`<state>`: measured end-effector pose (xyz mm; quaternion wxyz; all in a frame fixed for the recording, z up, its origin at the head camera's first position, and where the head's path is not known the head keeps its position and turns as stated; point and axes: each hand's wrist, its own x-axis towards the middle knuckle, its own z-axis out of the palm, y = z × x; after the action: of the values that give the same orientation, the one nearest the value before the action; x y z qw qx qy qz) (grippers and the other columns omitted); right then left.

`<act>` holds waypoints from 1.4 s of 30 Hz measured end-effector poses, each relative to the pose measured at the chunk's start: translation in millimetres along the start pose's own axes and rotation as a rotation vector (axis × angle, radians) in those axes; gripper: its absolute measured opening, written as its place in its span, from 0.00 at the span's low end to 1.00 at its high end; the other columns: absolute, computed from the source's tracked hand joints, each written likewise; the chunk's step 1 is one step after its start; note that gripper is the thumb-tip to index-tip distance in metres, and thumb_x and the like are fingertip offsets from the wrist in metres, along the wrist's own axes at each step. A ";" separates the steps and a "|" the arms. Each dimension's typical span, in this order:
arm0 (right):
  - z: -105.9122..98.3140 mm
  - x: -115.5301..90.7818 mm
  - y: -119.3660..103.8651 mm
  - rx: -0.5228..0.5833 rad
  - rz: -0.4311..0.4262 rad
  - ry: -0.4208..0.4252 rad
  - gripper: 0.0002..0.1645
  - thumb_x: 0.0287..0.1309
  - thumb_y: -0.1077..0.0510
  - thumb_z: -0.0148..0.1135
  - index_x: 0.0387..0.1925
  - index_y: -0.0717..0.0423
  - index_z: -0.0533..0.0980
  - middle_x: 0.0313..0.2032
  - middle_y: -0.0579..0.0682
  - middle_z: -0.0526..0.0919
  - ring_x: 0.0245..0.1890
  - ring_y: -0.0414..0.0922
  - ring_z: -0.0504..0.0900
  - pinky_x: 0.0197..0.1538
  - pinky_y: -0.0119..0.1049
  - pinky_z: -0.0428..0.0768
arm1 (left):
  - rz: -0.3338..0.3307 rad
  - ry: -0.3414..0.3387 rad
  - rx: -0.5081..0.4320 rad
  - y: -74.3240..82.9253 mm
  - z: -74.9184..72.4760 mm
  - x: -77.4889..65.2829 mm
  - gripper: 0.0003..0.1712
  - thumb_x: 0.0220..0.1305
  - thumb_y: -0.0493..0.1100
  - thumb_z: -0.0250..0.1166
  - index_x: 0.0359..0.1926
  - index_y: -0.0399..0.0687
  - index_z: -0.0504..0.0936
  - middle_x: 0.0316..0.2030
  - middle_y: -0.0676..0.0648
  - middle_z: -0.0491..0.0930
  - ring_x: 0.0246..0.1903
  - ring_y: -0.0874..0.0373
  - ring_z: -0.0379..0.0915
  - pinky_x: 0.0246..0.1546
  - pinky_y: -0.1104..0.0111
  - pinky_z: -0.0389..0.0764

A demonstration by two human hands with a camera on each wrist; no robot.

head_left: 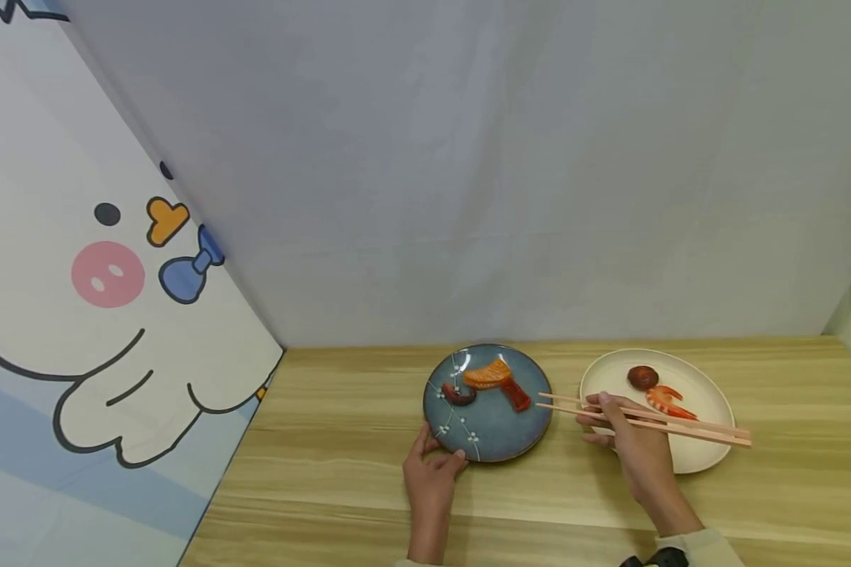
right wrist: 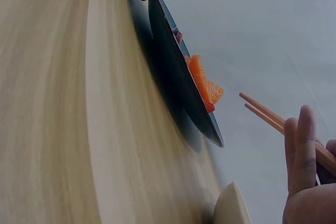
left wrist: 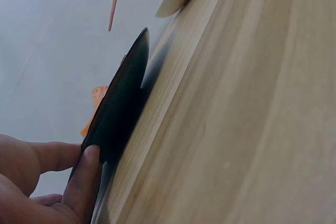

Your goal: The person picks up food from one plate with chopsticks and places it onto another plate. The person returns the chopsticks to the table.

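My left hand point(head_left: 431, 472) holds the near-left rim of a blue plate point(head_left: 492, 437) with thumb and fingers. On that plate lie an orange salmon-like slice point(head_left: 488, 375), a red piece point(head_left: 516, 395) and a dark-red curled piece point(head_left: 458, 394). To the right, my right hand point(head_left: 634, 445) grips a pair of chopsticks point(head_left: 688, 428) over the cream plate point(head_left: 705, 455). Their tips point left, near the blue plate's right rim, slightly apart with nothing between them. A brown round piece point(head_left: 642, 378) and a shrimp point(head_left: 670, 402) lie on the cream plate; the chopsticks partly cover its front.
Both plates stand on a wood-grain table point(head_left: 312, 472). A pale cloth wall point(head_left: 468, 173) rises behind the table's back edge. At the left hangs a panel point(head_left: 35, 354) with a cartoon figure. A dark watch point(head_left: 655, 557) sits at the right sleeve.
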<state>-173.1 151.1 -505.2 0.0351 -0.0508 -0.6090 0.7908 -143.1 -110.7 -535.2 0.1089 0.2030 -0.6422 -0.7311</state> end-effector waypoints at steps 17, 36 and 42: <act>8.5 0.2 4.2 -0.034 0.021 -0.019 0.13 0.80 0.54 0.56 0.42 0.48 0.85 0.38 0.42 0.90 0.37 0.39 0.91 0.42 0.41 0.94 | 0.012 0.002 0.028 -3.8 -1.6 1.0 0.48 0.52 0.16 0.69 0.75 0.21 0.62 0.51 0.33 0.71 0.29 0.63 0.80 0.33 0.74 0.90; 15.2 5.5 4.9 -0.179 0.033 -0.048 0.28 0.82 0.54 0.53 0.61 0.80 0.74 0.41 0.51 0.90 0.39 0.38 0.91 0.45 0.43 0.94 | 0.001 0.002 0.029 -3.6 -1.2 2.0 0.49 0.52 0.16 0.69 0.75 0.22 0.62 0.51 0.34 0.72 0.29 0.62 0.81 0.33 0.73 0.90; 16.8 7.8 4.9 -0.233 0.020 -0.058 0.27 0.82 0.55 0.53 0.60 0.78 0.76 0.44 0.58 0.88 0.39 0.40 0.91 0.43 0.40 0.94 | -0.010 0.005 0.033 -3.7 -1.0 3.9 0.49 0.53 0.17 0.69 0.76 0.23 0.62 0.52 0.34 0.72 0.30 0.61 0.81 0.33 0.74 0.90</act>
<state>-182.8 134.6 -506.0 0.0034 -0.0378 -0.6971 0.7160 -145.9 -112.6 -539.6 0.1035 0.2097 -0.6528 -0.7205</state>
